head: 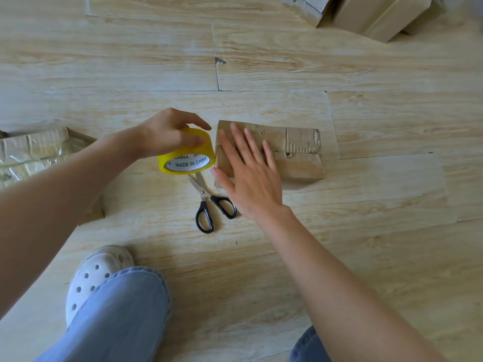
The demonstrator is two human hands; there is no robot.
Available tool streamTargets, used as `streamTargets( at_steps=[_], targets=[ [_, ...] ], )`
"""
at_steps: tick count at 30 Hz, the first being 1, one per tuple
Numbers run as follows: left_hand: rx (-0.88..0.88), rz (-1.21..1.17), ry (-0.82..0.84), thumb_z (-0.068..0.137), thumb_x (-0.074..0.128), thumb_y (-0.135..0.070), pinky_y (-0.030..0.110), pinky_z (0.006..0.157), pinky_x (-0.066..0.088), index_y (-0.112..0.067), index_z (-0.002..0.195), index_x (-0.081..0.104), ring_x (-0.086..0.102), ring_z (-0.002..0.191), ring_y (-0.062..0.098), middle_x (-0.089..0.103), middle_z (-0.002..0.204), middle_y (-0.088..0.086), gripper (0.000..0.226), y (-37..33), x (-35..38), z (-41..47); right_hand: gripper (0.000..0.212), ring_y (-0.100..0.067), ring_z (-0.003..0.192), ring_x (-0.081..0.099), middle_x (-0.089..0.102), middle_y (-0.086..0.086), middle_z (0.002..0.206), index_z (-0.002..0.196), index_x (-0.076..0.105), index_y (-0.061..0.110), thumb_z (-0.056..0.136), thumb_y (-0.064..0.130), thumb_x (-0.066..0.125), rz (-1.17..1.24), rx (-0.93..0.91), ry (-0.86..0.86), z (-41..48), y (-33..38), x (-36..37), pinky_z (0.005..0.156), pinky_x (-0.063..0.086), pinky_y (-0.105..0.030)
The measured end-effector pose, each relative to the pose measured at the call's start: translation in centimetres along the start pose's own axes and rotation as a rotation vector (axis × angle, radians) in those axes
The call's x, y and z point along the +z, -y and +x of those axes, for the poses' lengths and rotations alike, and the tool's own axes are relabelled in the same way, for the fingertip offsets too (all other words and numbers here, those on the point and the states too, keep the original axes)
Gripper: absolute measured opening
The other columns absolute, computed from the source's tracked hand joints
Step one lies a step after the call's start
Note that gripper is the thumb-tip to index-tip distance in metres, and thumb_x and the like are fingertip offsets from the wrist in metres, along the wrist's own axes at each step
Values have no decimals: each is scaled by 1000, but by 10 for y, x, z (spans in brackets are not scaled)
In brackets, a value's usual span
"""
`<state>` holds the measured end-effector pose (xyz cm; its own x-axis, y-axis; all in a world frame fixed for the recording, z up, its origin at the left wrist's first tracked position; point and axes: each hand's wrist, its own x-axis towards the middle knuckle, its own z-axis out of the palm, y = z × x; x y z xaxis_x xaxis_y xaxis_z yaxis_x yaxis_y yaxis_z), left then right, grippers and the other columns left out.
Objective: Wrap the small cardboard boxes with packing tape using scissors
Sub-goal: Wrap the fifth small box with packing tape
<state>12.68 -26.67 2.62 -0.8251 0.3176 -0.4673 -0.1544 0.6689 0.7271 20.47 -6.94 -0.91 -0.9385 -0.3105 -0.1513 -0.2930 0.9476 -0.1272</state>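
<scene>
A small brown cardboard box [295,150] lies flat on the wooden floor in the middle of the view. My right hand [248,173] presses on its left half with straight, spread fingers. Just left of the box, my left hand [167,134] grips a yellow roll of packing tape [187,159] from above, fingers curled over its rim. The roll stands tilted against the box's left edge. Black-handled scissors [209,205] lie on the floor just below the roll, blades partly hidden under it.
A flattened, tape-covered carton [39,150] lies at the left edge, under my left forearm. Several cardboard boxes [379,14] are stacked at the top right. My white clog [96,273] and jeans-clad knees fill the lower foreground.
</scene>
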Motion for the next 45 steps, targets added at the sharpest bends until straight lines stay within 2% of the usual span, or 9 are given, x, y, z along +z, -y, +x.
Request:
streamTargets(
  at_steps=[8,15,18,20,22,26,37,40,45],
  targets=[
    [6,360,1,81,65,-51,28,74,36,-41,106,63,52,89,17,58,88,-8,27,10,-10,8,65,-13,150,-9,-8,8,163,155,-2,33,96,59,8,-26,-11,10,4,-3,-1,122,0,-41],
    [0,132,47,76,74,-45,23,61,42,-47,91,63,61,78,11,65,82,-5,19,20,-17,1,65,-15,150,-9,-8,4,163,155,0,28,98,57,13,21,-43,-11,4,-1,-8,122,-1,-42],
    [41,95,80,85,69,-26,21,61,43,-47,90,64,61,81,8,65,86,-7,22,23,-15,-3,55,-29,140,35,36,-14,153,147,37,10,100,39,43,41,-199,-278,-9,12,-4,113,30,-41],
    [46,95,99,86,66,-19,23,64,44,-46,91,63,60,84,11,64,89,-6,28,24,-11,-3,29,-27,96,62,68,-13,110,114,61,7,89,22,64,-17,-346,-448,-29,25,15,78,47,-34],
    [46,95,108,86,65,-17,23,65,43,-44,96,63,59,85,13,63,92,-5,29,24,-9,-4,15,-24,73,62,66,-7,83,89,67,6,80,16,75,-2,-297,-305,-46,35,29,63,47,-33],
    [55,108,115,86,65,-18,24,67,43,-44,102,61,59,85,13,62,92,-6,31,23,-9,-4,35,-23,113,52,54,-8,121,121,52,6,100,34,49,105,50,174,-55,46,54,93,43,-33],
    [33,110,85,84,66,-24,20,65,41,-51,105,59,55,83,4,56,90,-17,35,22,-16,-9,53,-22,118,49,50,-11,126,130,40,3,93,36,61,186,410,258,-34,62,73,89,45,-27],
    [29,109,79,84,67,-23,21,65,42,-48,106,61,55,83,6,57,91,-14,34,22,-16,-8,41,-24,107,56,57,-10,116,119,49,3,96,36,56,199,475,311,-34,58,66,74,46,-30],
    [39,91,76,84,67,-19,21,64,42,-44,101,62,56,82,9,61,91,-10,30,20,-14,-10,35,-19,78,65,64,1,83,94,56,9,83,39,70,745,572,394,-56,45,51,64,50,-29]
  ],
)
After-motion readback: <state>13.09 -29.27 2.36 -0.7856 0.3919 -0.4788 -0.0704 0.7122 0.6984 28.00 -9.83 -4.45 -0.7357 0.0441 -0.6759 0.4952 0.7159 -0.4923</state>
